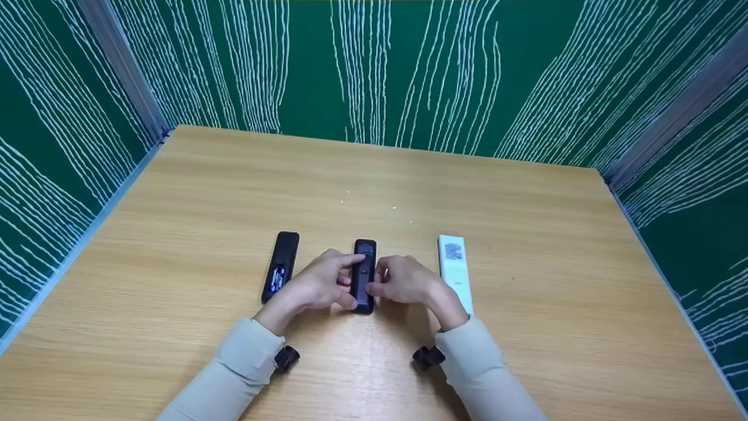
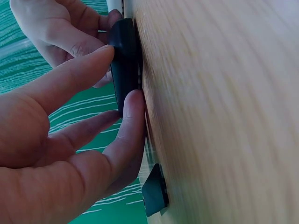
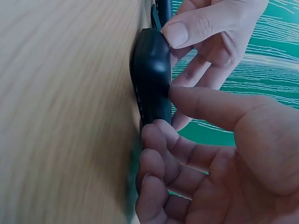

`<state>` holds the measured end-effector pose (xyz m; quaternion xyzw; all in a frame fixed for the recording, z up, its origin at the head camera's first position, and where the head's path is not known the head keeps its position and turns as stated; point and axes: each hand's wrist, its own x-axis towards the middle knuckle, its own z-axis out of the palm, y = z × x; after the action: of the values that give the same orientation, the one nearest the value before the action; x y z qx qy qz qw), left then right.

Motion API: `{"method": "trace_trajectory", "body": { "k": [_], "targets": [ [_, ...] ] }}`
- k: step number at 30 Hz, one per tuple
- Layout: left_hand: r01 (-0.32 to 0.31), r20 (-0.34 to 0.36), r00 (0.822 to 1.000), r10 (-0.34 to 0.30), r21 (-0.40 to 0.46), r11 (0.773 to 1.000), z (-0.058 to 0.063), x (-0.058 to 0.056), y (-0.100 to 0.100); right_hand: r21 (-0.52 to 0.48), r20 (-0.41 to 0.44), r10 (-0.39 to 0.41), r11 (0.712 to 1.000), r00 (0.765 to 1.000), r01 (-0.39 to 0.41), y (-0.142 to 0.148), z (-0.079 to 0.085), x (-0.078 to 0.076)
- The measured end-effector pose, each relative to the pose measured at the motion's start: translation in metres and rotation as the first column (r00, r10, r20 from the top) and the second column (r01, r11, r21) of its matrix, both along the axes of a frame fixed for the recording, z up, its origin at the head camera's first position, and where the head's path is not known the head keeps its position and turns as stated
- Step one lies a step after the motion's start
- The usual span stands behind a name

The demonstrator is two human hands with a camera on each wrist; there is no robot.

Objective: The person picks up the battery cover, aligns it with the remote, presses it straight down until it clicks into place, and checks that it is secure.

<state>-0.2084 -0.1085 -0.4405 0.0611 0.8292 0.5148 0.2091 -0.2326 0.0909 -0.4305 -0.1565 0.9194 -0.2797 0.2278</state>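
Pale sleeves (image 1: 216,374) are angled inward; the middle black remote control (image 1: 360,278), laid face-down on the worktop (image 1: 526,234), is clamped by left grip (image 1: 323,282) and right grip (image 1: 407,280), apparently for steadiness.

Right hand (image 3: 247,163) at apparent remote (image 3: 152,70)

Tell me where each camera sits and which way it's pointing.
Head: worn on the head, facing forward and down at the table and middle remote; left hand, right hand and sleeves show.
Left wrist: on that wrist, facing the middle remote; left hand near, right hand beyond.
Right wrist: on that wrist, facing the middle remote; right hand near, left hand beyond.
Both wrist views share the middle remote and both hands.
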Motion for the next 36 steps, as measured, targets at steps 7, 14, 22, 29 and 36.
{"method": "trace_trajectory", "body": {
  "k": [7,14,22,29,36],
  "targets": [
    [0.01,-0.012,1.0,-0.01,-0.006,1.0,-0.0002,0.0003,0.0,0.025,-0.024,0.023,0.999,0.999,-0.022,-0.0002,0.0012,0.0015],
    [0.009,-0.007,1.0,-0.009,-0.011,1.0,0.0012,0.0004,0.0002,0.045,-0.024,0.046,0.998,0.999,-0.045,0.0002,0.0028,0.0026],
    [0.003,-0.004,1.0,-0.003,-0.005,1.0,0.002,0.0005,0.0004,0.039,-0.043,0.035,0.999,0.998,-0.033,-0.0005,-0.0002,0.0016],
    [0.004,-0.002,1.0,-0.004,-0.005,1.0,0.0007,-0.0002,0.0002,0.04,-0.056,0.032,0.999,0.998,-0.029,-0.0018,-0.0014,0.0003],
    [-0.003,0.008,1.0,0.003,0.002,1.0,-0.0006,-0.0011,0.0003,0.025,-0.079,0.002,1.0,0.997,0.0,-0.0019,-0.0047,-0.0017]
  ]
}}
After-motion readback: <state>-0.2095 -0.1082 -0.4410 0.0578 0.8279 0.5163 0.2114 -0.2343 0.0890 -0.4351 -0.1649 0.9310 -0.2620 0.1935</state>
